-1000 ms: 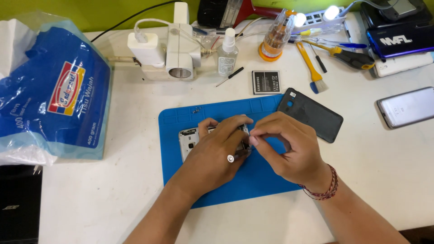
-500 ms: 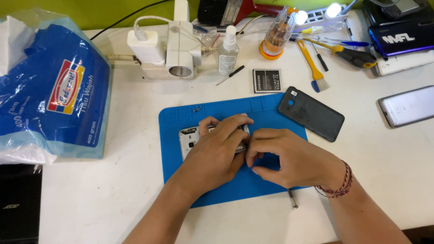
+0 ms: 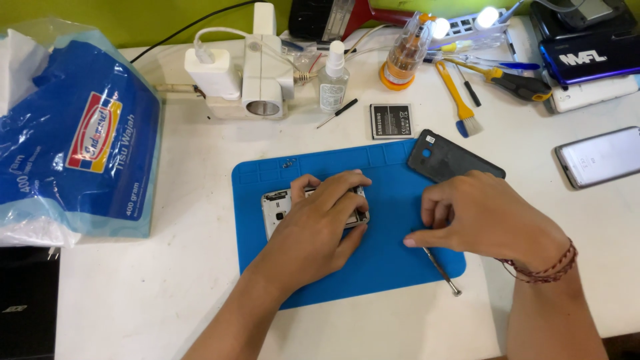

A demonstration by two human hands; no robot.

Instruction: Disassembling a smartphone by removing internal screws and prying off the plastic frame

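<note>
An opened white phone (image 3: pixel 275 208) lies on a blue work mat (image 3: pixel 393 187). My left hand (image 3: pixel 320 227) lies flat over the phone and presses it down, covering most of it. My right hand (image 3: pixel 487 217) rests on the mat's right part, fingers curled. It holds a thin metal tool (image 3: pixel 441 270) whose tip sticks out below the hand. The phone's dark back cover (image 3: pixel 448 159) lies at the mat's upper right corner. A flat battery (image 3: pixel 391 121) lies just beyond the mat.
A blue tissue bag (image 3: pixel 80 153) fills the left side. A white charger block (image 3: pixel 250 73), a small spray bottle (image 3: pixel 332 79), a screwdriver (image 3: pixel 338 113), a yellow brush (image 3: pixel 460 100) and other tools line the back. A silver phone (image 3: pixel 600 157) lies far right.
My right hand has drawn away from the phone to the right and lowered the metal tool onto the mat. The left hand has stayed on the phone.
</note>
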